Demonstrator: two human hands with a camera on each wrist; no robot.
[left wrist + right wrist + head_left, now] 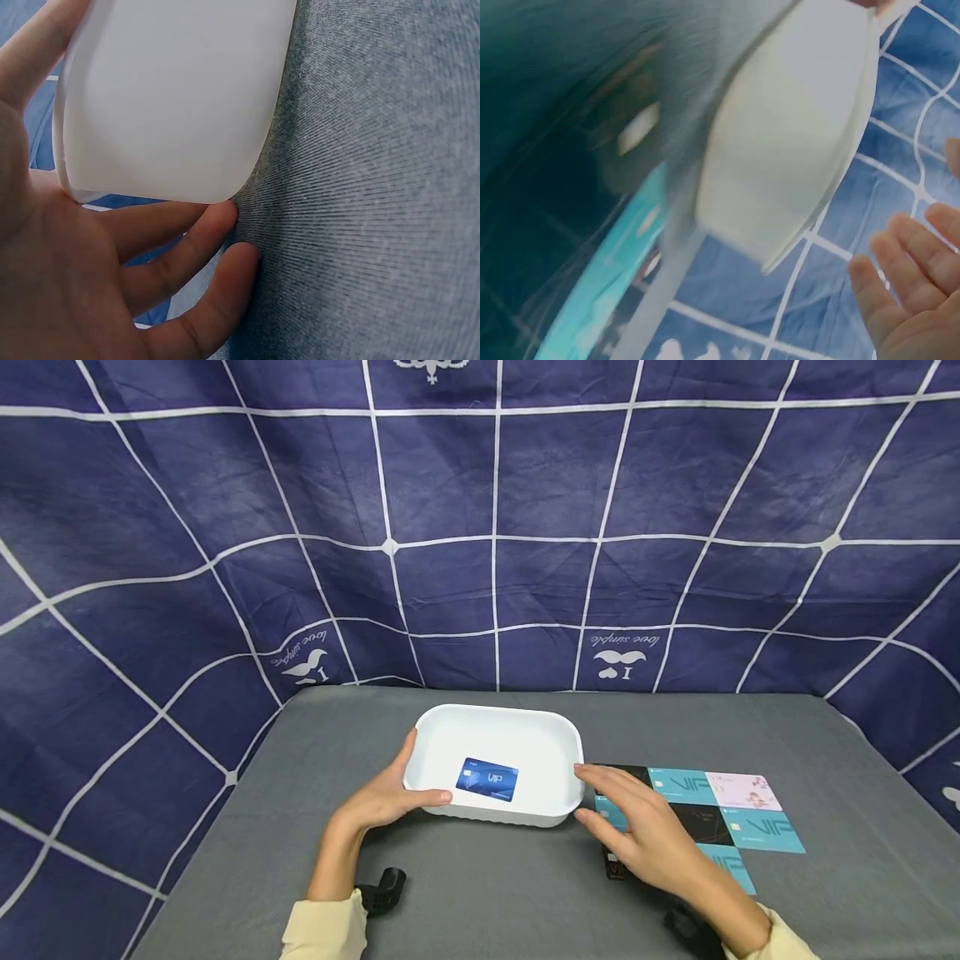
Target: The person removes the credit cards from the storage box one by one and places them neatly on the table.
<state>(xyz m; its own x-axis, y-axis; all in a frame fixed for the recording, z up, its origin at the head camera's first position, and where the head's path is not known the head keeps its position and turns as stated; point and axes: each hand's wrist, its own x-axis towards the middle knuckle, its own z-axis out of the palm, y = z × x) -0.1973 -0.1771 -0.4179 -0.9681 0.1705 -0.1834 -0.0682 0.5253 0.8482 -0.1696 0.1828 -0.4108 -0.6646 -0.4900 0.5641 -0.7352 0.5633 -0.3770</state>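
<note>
A white rectangular tray with rounded corners (540,743) sits on the grey cloth. Inside it lies a blue VIP card (487,779). My left hand (386,795) holds the tray's left end, thumb along the front rim and fingers round the far side. In the left wrist view, two fingertips (225,214) sit at the tray's lower edge by the cloth. My right hand (637,822) is at the tray's right end with fingers extended; in the right wrist view it shows a gap to the white wall (780,142).
Right of the tray, several cards lie side by side, among them a teal VIP card (765,830), a pink card (742,791) and a black card (701,823). My right hand covers part of them. Behind the table hangs a blue checked curtain (547,577).
</note>
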